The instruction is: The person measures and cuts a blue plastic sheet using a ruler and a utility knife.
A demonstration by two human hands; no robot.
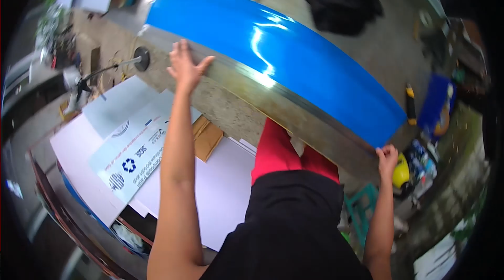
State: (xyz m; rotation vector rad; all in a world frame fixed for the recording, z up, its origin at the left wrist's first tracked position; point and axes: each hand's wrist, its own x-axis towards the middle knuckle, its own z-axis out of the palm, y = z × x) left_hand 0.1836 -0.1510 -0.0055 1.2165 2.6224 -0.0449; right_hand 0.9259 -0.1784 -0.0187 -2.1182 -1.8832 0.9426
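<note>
A long glossy blue sheet [294, 54] lies across a greyish, shiny board or bench surface [252, 83] in front of the body. My left hand [186, 66] rests on that surface near the sheet's left part, fingers spread, just below the blue edge. At the sheet's lower right corner is my right hand [387, 158], its fingers closed on the corner. Bright reflections run over the middle of the blue sheet.
Printed panels [131, 159] and pale sheets [220, 201] are stacked at the left. A brown cardboard piece [207, 138] lies on them. A standing fan [142, 59] is at left, black cloth [346, 2] on the floor, a yellow-black tool [410, 104] and green stool [359, 214] at right.
</note>
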